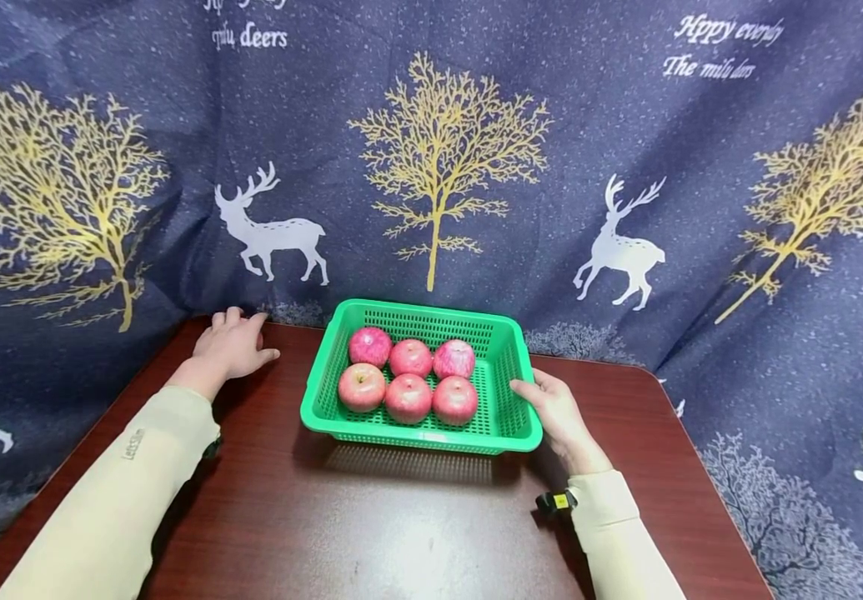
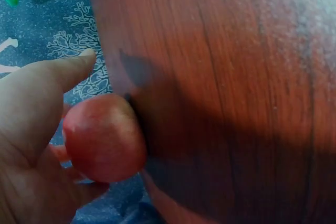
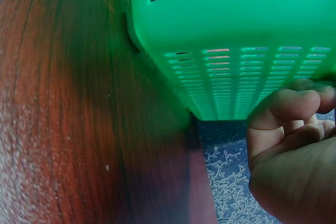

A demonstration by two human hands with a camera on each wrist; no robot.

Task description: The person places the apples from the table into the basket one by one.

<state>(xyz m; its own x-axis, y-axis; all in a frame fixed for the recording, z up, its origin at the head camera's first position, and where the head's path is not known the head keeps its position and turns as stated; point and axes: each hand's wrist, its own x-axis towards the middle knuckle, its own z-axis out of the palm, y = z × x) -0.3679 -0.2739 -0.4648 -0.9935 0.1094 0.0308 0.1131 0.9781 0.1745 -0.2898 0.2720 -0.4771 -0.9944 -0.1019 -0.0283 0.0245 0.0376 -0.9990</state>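
At the table's far left, my left hand [image 1: 230, 343] reaches over an apple [image 2: 105, 138]. The left wrist view shows this red apple beside the palm; the thumb stands apart from it and the fingers lie behind it, partly hidden. From the head view the hand covers that apple. My right hand [image 1: 560, 412] grips the right rim of a green plastic basket [image 1: 517, 367], thumb over the edge. In the right wrist view, curled fingers [image 3: 294, 103] meet the perforated basket wall [image 3: 231, 77]. Several red apples [image 1: 408, 398] sit in two rows toward the basket's left side.
The dark red wooden table [image 1: 371, 517] has its far edge against a blue cloth [image 1: 371, 208] printed with deer and trees. Inside the basket, bare floor [image 1: 485, 396] shows right of the apples. A black wrist strap [image 1: 555, 502] sits at the right sleeve.
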